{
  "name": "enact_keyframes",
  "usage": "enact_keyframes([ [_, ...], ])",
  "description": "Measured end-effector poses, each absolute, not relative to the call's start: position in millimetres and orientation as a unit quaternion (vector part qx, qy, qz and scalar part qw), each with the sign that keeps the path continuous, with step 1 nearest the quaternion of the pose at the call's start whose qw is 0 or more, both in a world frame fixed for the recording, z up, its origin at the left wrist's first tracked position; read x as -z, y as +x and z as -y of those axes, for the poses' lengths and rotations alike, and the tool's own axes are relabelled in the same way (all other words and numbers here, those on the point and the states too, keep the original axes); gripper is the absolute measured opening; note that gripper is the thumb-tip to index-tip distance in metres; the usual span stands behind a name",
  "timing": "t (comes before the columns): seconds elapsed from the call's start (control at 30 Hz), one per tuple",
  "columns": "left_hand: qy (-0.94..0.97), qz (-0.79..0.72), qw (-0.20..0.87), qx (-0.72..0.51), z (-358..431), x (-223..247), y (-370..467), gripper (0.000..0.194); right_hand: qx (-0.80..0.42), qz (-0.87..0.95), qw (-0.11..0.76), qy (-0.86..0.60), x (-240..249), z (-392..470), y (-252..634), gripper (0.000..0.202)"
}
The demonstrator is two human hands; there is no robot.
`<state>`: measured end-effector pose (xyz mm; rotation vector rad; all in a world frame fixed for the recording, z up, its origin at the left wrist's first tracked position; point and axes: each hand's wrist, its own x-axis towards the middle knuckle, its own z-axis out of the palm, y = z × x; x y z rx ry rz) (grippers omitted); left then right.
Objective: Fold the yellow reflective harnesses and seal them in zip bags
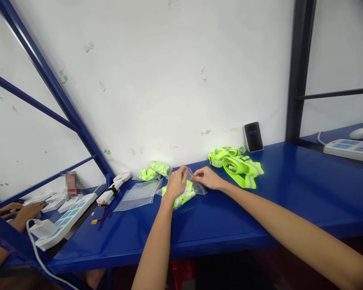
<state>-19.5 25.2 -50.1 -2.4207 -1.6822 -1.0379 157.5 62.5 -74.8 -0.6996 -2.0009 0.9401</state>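
Observation:
A clear zip bag (200,188) with a folded neon-yellow reflective strap (184,195) inside lies on the blue table, between my hands. My left hand (177,182) is closed on the bag's top edge, thumb and fingers pinched together. On the other side, my right hand (208,177) pinches the same edge near its right corner. Behind and to the right lie loose neon-yellow reflective straps (240,167) with black buckles. Flat clear bags (140,194) rest left of my left hand. Farther back, bagged neon straps (153,171) sit against the wall.
A small dark-screened device (253,137) stands by the wall at back right. On the left are a white handheld fan (121,177), a red-and-black wire with a yellow connector (100,217) and a power strip (68,220). Another person's hand (28,213) shows beyond the blue frame (78,125).

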Motion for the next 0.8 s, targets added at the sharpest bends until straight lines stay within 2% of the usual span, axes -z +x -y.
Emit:
enact_keyframes([
  [0.17,-0.766,0.53,-0.044,0.361,-30,53,-23,0.023,-0.394,0.777,0.404,-0.28,78,-64,156,0.03],
  [0.4,-0.77,0.464,-0.186,0.396,-39,52,-30,0.019,-0.376,0.785,0.388,-0.304,71,-58,157,0.034],
  [0.8,-0.777,0.462,-0.164,0.395,-34,50,-26,0.013,-0.29,0.815,0.4,-0.304,77,-62,155,0.03],
])
